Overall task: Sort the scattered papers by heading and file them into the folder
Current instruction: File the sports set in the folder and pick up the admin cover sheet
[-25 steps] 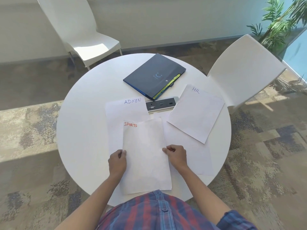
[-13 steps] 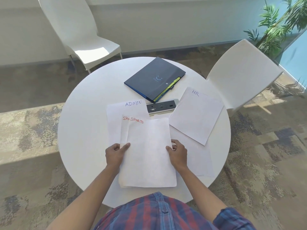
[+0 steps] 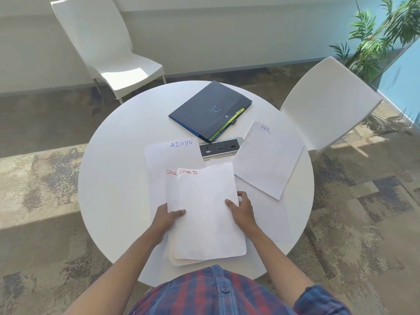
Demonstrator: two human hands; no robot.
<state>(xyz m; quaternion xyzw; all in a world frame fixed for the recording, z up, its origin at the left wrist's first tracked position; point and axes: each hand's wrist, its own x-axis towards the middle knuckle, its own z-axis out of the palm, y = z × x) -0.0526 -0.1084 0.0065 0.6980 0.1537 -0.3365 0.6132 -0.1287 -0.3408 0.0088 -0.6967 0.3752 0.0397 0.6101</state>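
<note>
Two white sheets headed SPORTS in red lie stacked and slightly offset at the near middle of the round white table. My left hand pinches their left edge, thumb on top. My right hand pinches the right edge of the top sheet. Under them lies a sheet headed ADMIN. A sheet headed HR lies to the right. Another blank-looking sheet shows under my right hand. The dark blue folder, shut, with yellow tabs, lies at the far middle.
A silver power-socket strip sits in the table between the folder and the papers. White chairs stand behind the table at far left and at the right. A green plant stands in the far right corner.
The SPORTS sheet in my hands has shifted right and up, uncovering a second SPORTS sheet beneath it. My left thumb now lies on top of the paper.
</note>
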